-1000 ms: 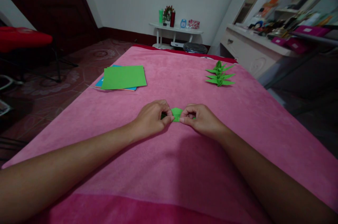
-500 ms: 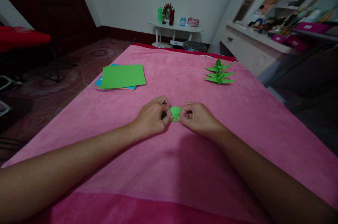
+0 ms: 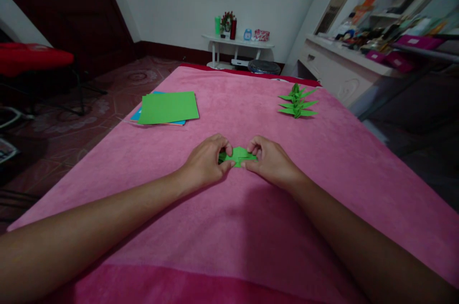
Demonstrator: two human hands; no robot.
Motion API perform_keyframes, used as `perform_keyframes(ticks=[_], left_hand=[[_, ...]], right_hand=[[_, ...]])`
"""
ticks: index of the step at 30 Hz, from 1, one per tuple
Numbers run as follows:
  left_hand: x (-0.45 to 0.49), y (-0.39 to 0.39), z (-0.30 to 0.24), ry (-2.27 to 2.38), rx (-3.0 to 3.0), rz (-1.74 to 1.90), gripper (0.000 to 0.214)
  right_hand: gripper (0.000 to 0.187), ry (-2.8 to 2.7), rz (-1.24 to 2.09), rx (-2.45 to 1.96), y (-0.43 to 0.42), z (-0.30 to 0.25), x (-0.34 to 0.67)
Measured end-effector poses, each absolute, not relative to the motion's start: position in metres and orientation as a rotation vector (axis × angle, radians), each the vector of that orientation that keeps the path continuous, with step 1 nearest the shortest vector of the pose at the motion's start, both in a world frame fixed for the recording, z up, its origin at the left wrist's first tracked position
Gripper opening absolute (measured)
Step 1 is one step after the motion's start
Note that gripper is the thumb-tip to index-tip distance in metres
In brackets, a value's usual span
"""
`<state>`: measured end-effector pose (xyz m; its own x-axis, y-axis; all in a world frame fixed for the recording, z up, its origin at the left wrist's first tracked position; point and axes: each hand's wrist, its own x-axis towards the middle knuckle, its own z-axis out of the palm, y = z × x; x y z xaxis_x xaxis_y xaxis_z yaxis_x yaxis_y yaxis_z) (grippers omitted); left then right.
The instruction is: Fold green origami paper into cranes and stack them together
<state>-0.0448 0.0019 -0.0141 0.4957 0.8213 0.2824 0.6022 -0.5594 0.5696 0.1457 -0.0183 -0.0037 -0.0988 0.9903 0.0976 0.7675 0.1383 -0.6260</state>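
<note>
A small folded piece of green paper (image 3: 239, 155) lies low over the pink cloth (image 3: 222, 227), between my two hands. My left hand (image 3: 211, 157) pinches its left end, thumb at the near edge and fingers at the far side. On the right end, my right hand (image 3: 267, 158) grips it in a similar way, with thumb and fingertips. Folded layers show in the middle of the paper; its ends are partly hidden by my fingers.
Farther left lies a stack of coloured paper (image 3: 168, 107), green on top with blue beneath. Several folded green paper figures (image 3: 297, 102) stand in a row at the right. Beyond the cloth are a white shelf (image 3: 238, 42), a cluttered dresser (image 3: 344, 65) and a red seat (image 3: 34, 59).
My fingers have shifted outward on the folded paper, and more of it shows between them. The whole view has tilted slightly.
</note>
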Motion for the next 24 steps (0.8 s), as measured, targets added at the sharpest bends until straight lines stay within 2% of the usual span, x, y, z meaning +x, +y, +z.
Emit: perform_keyframes(ticks=[6, 13, 21, 24], left_hand=[[-0.047, 0.002, -0.012, 1.131, 2.312, 0.748, 0.012], [-0.056, 0.011, -0.008, 1.041, 2.141, 0.664, 0.028], [-0.054, 0.005, -0.004, 0.928, 2.175, 0.707, 0.011], [-0.046, 0.0, -0.008, 1.107, 2.237, 0.758, 0.031]], right_hand=[[0.033, -1.964, 0.491, -1.689, -0.019, -0.002, 0.147], [0.037, -1.997, 0.487, -1.723, -0.019, -0.001, 0.148], [0.036, -1.966, 0.493, -1.775, -0.02, 0.001, 0.148], [0.039, -1.956, 0.502, -1.771, -0.02, 0.001, 0.146]])
